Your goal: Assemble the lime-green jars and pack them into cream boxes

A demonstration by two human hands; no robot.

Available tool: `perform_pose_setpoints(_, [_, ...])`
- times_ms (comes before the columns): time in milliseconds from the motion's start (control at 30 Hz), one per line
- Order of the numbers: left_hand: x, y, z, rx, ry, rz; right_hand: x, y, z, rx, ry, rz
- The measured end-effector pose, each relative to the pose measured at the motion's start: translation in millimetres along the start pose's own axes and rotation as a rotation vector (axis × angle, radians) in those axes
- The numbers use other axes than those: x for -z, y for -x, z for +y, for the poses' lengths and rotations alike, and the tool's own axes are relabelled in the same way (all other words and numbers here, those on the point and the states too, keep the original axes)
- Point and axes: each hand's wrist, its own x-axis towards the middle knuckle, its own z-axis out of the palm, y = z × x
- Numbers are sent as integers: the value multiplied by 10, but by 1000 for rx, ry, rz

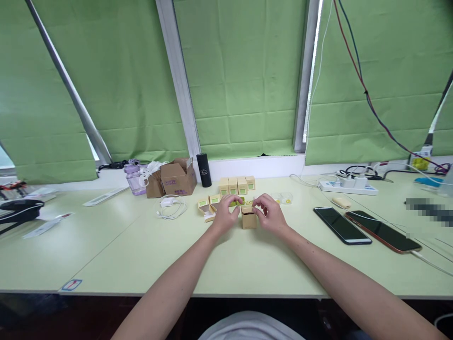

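A small brown cardboard box [249,222] stands upright on the table between my hands, its top seemingly open. My right hand [272,213] has its thumb and fingertips at the box's upper right edge, pinching there. On the other side, my left hand [226,212] curves with thumb and fingers apart, close to the box and holding nothing I can see. Just behind the hands lie green pieces [238,200], partly covered by my left fingers. Opened small boxes [205,208] lie left of my left hand. A clear plastic case [283,198] with yellow spots rests beyond my right hand.
Several closed small boxes [233,185] stand in a row at the back. Leftward are a black cylinder [204,170], a larger carton [179,177], a white charger cable [171,205] and a purple bottle [135,179]. Two phones [341,225] and a power strip [348,186] lie right.
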Motion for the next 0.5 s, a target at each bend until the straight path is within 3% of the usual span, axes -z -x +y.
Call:
perform_pose_setpoints(167, [90,15,106,-193,-301,-124,28,8,-16,68,83,-26])
perform_pose_setpoints(500, [90,29,91,-219,-375,-170,38,10,-16,105,143,-38])
